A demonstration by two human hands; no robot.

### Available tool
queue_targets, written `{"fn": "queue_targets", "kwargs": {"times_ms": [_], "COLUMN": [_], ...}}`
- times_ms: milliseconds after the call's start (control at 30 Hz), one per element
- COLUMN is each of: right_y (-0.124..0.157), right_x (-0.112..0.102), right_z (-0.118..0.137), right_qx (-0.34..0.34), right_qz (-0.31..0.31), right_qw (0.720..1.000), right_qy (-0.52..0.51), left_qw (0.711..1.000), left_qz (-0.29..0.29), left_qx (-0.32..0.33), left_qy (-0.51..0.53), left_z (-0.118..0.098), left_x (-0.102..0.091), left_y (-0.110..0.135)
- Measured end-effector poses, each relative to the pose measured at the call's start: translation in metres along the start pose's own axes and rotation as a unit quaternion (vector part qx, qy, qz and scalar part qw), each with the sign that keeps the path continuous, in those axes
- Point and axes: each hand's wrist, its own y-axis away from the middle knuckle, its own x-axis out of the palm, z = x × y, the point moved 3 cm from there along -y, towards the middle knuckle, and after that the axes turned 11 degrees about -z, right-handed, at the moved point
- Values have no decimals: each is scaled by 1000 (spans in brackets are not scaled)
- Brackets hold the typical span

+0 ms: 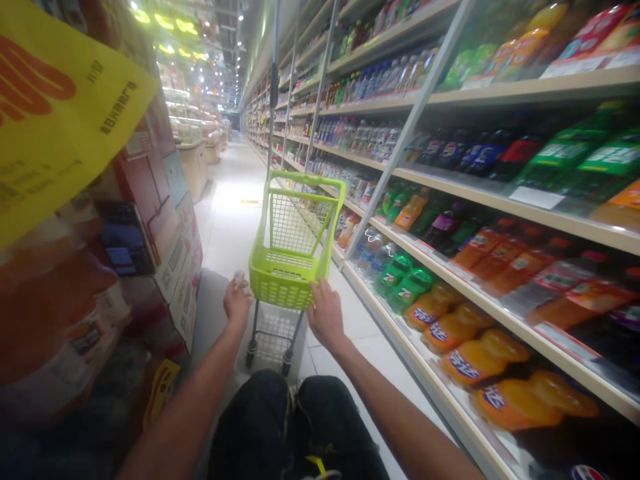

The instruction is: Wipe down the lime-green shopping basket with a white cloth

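Note:
A lime-green shopping cart [283, 295] with a plastic mesh basket stands upright on the aisle floor in front of my knees. My right hand [326, 312] is closed on the near right corner of its basket, the fingers over the green plastic. Just left of the basket, my left hand [237, 300] is closed around a small, crumpled, whitish-grey thing [241, 280]. It looks like a cloth or tissue, but blur hides its kind. Whether this hand touches the basket I cannot tell.
Shelves of drink bottles [470, 353] line the right side, with a low shelf edge [425, 397] beside my right arm. On the left stand stacked boxes [175, 260], blurred bottles and a yellow sign [65, 113]. The tiled aisle [233, 173] runs ahead past display counters.

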Motion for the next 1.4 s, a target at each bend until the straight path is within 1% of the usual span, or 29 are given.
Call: {"fn": "queue_targets", "kwargs": {"times_ms": [33, 67, 133, 200, 233, 267, 333, 367, 433, 500, 533, 600, 633, 667, 700, 733, 767, 800, 833, 867, 900, 933, 967, 1000, 1033, 1133, 1200, 1333, 1400], "right_y": [5, 10, 20, 28, 31, 35, 42, 45, 51, 52, 49, 37, 28, 19, 9, 0, -6, -11, -13, -13, -11, -7, -3, 1, 4, 9, 10, 9, 9], "right_x": [6, 12, 25, 32, 32, 29, 19, 15, 9, 7, 8, 9, 10, 12, 13, 16, 19, 22, 27, 31, 35, 38, 41, 42, 41, 36, 31, 23, 21], "right_z": [15, 29, 54, 73, 80, 84, 88, 89, 87, 84, 83, 81, 80, 79, 77, 76, 74, 73, 72, 72, 71, 70, 70, 69, 68, 62, 54, 37, 31], "right_qx": [-12, -4, 47, 83, 81, 66, 3, -36, -105, -160, -183, -217, -227, -230, -231, -232, -236, -242, -250, -257, -261, -261, -260, -257, -253, -237, -223, -200, -192], "right_qz": [-2, 0, 26, 43, 40, 28, 10, 14, 43, 63, 59, 21, -9, -42, -75, -101, -119, -129, -130, -127, -121, -116, -112, -109, -106, -94, -85, -80, -84], "right_qw": [998, 992, 970, 948, 945, 948, 962, 967, 969, 964, 961, 952, 949, 946, 945, 944, 942, 941, 940, 939, 940, 940, 941, 942, 942, 947, 951, 955, 956], "right_qy": [-61, -124, -236, -304, -315, -310, -274, -253, -218, -201, -201, -213, -220, -223, -220, -214, -205, -198, -192, -188, -186, -185, -187, -189, -191, -195, -196, -204, -206], "left_qw": [998, 990, 960, 929, 917, 907, 893, 887, 880, 881, 885, 905, 926, 952, 976, 991, 985, 957, 918, 881, 853, 833, 822, 819, 822, 845, 857, 877, 884], "left_qz": [16, 52, 102, 116, 117, 119, 134, 142, 149, 150, 156, 171, 172, 159, 134, 85, 27, -20, -58, -81, -103, -122, -140, -158, -174, -219, -243, -265, -268], "left_qx": [-55, -105, -200, -278, -308, -333, -363, -371, -383, -385, -380, -352, -315, -255, -173, -61, 66, 191, 283, 333, 357, 365, 359, 347, 332, 269, 241, 209, 219], "left_qy": [36, 84, 167, 213, 224, 229, 232, 233, 237, 231, 220, 165, 118, 59, -8, -81, -155, -216, -274, -327, -367, -398, -419, -428, -429, -407, -386, -341, -314], "left_z": [4, 7, 9, 8, 6, 3, -2, -3, -5, -6, -7, -13, -19, -30, -45, -65, -89, -114, -136, -154, -168, -179, -186, -190, -192, -192, -190, -190, -196], "left_x": [0, 1, 2, 0, -2, -5, -10, -12, -14, -15, -14, -15, -17, -21, -27, -34, -43, -50, -56, -61, -66, -70, -72, -75, -76, -80, -82, -87, -86], "left_y": [15, 30, 57, 75, 81, 84, 90, 92, 100, 108, 110, 108, 101, 90, 75, 58, 41, 27, 15, 5, -2, -8, -12, -15, -17, -26, -36, -60, -66]}}
